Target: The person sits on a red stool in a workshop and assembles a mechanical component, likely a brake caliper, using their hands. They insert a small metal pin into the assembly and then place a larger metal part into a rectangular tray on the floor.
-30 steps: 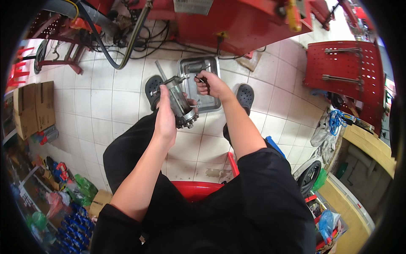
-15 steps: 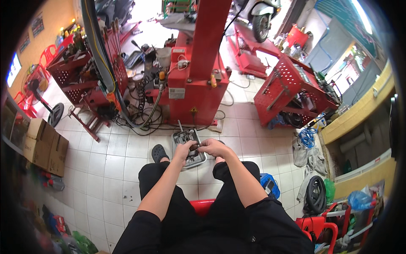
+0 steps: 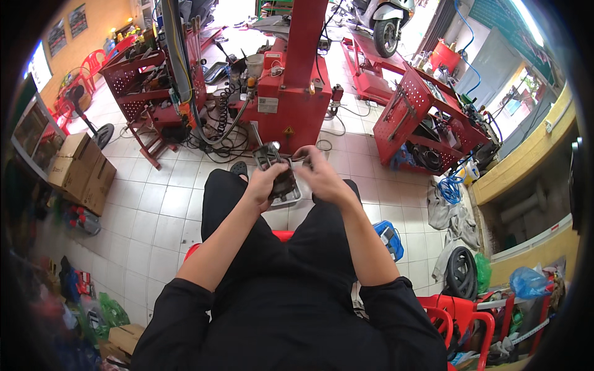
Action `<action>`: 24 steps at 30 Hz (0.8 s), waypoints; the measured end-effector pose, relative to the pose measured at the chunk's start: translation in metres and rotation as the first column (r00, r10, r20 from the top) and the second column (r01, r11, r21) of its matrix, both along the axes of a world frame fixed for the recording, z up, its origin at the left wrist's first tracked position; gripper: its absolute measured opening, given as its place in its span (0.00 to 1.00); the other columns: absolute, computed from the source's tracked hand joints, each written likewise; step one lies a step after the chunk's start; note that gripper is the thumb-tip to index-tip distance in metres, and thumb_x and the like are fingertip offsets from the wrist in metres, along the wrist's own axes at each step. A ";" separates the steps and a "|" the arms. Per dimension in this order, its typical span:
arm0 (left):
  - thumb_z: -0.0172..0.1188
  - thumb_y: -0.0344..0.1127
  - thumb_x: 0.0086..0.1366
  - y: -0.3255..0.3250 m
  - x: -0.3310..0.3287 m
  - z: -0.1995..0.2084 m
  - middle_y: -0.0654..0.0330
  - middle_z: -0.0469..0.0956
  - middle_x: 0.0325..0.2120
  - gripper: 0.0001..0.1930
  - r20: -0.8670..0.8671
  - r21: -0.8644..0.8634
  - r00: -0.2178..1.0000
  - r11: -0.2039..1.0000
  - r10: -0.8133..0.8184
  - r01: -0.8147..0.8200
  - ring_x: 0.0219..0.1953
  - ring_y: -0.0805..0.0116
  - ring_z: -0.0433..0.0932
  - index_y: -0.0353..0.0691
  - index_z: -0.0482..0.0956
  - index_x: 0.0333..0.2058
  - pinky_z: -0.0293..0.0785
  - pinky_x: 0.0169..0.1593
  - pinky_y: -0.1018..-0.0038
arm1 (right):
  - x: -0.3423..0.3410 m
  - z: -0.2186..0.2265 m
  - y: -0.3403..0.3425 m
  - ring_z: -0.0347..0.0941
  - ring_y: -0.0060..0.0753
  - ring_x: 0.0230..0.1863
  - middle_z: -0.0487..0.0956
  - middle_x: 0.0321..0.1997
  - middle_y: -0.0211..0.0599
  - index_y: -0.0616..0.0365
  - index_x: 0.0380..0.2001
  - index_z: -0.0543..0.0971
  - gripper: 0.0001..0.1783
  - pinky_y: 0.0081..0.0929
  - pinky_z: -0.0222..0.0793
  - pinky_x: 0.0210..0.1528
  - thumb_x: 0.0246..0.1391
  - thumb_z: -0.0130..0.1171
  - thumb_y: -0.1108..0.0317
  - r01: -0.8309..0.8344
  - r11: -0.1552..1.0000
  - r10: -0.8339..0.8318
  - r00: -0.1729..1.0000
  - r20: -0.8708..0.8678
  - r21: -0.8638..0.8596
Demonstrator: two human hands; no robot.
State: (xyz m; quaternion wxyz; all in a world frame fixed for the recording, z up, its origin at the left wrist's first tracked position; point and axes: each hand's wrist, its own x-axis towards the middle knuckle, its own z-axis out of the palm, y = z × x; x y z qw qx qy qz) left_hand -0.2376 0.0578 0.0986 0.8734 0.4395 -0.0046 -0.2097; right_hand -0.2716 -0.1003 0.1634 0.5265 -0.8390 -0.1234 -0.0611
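Note:
Between my knees, my left hand (image 3: 266, 184) is closed around a dark metal engine part (image 3: 283, 185) with a lighter grey, slotted upper end. Its exact kind is hard to make out, and my fingers cover some of it. My right hand (image 3: 322, 176) hovers just right of the part, apart from it, its fingers smeared by motion; whether it holds anything does not show. Beneath the part, a grey metal tray (image 3: 293, 199) rests on the floor, mostly hidden by my hands and the part.
Ahead stands a red lift post (image 3: 291, 117) with cables and hoses around its base. Red tool carts (image 3: 405, 117) flank it. Cardboard boxes (image 3: 80, 167) are at left; a blue case (image 3: 388, 238), a tyre (image 3: 461, 272) and a red chair (image 3: 455, 315) are at right.
My left hand has lifted the engine part up from the tray, toward me. My right hand has come up and moved off to the right. The view has tilted a little.

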 end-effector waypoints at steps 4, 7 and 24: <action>0.57 0.32 0.58 -0.017 -0.003 0.037 0.60 0.76 0.27 0.07 -0.016 -0.087 0.999 0.995 0.037 -0.038 0.29 0.68 0.79 0.39 0.74 0.35 0.77 0.34 0.72 | -0.005 -0.007 -0.023 0.66 0.25 0.30 0.68 0.32 0.33 0.60 0.42 0.66 0.11 0.23 0.62 0.29 0.54 0.45 0.76 0.038 0.505 0.319 0.920 -0.227 0.863; 0.57 0.32 0.57 -0.028 -0.003 0.042 0.60 0.76 0.27 0.08 0.023 -0.047 0.998 0.998 0.053 -0.052 0.30 0.68 0.79 0.39 0.74 0.36 0.77 0.33 0.72 | -0.006 -0.004 -0.027 0.67 0.24 0.27 0.70 0.32 0.34 0.60 0.44 0.65 0.10 0.21 0.63 0.25 0.58 0.43 0.74 0.185 0.385 0.175 0.947 -0.268 0.904; 0.60 0.35 0.57 -0.009 -0.023 0.024 0.61 0.77 0.27 0.10 -0.119 0.017 0.992 0.999 0.051 -0.049 0.28 0.66 0.78 0.40 0.74 0.36 0.76 0.29 0.71 | -0.019 -0.014 -0.016 0.60 0.17 0.23 0.67 0.27 0.27 0.59 0.39 0.68 0.08 0.15 0.56 0.22 0.62 0.45 0.67 0.188 0.464 0.240 0.914 -0.327 0.866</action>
